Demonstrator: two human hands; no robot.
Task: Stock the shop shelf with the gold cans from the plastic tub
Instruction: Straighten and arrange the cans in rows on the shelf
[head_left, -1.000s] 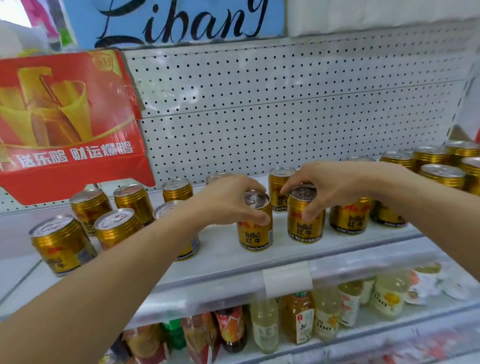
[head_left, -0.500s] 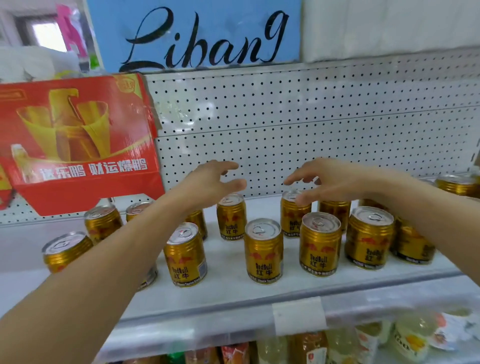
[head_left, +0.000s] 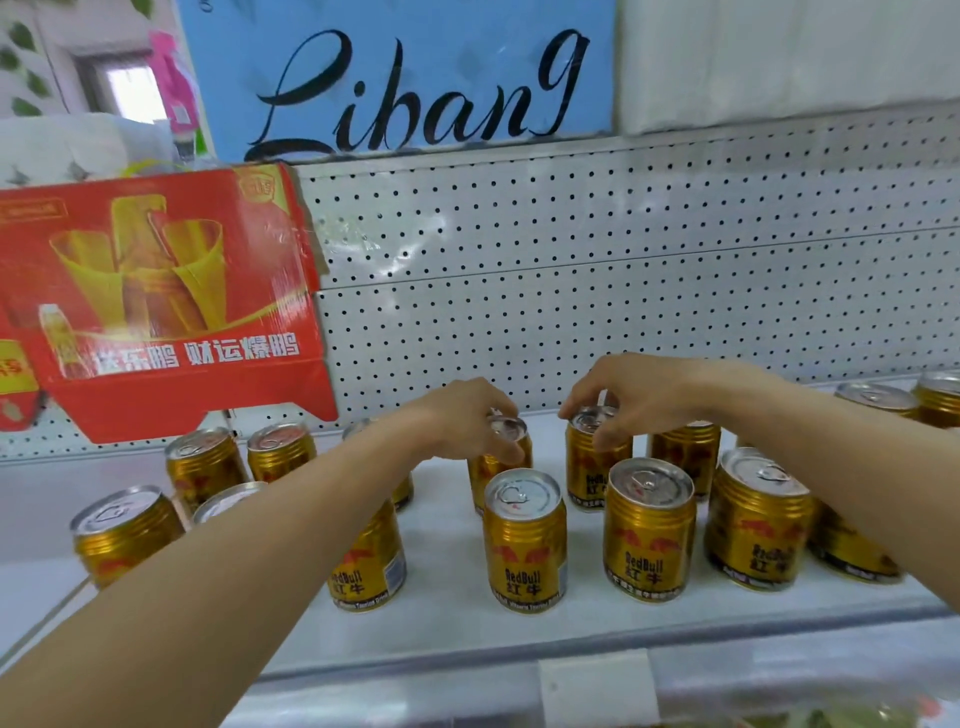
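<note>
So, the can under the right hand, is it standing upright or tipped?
Upright: the can shows its silver top upward, its label reads level; the right hand grips its rim.

"RedBull" on gold cans, "Libang" on blue sign

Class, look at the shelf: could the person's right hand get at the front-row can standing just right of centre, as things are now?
Probably yes. The right hand grips a back-row can directly behind that front can, whose top is uncovered, with nothing above it.
</note>
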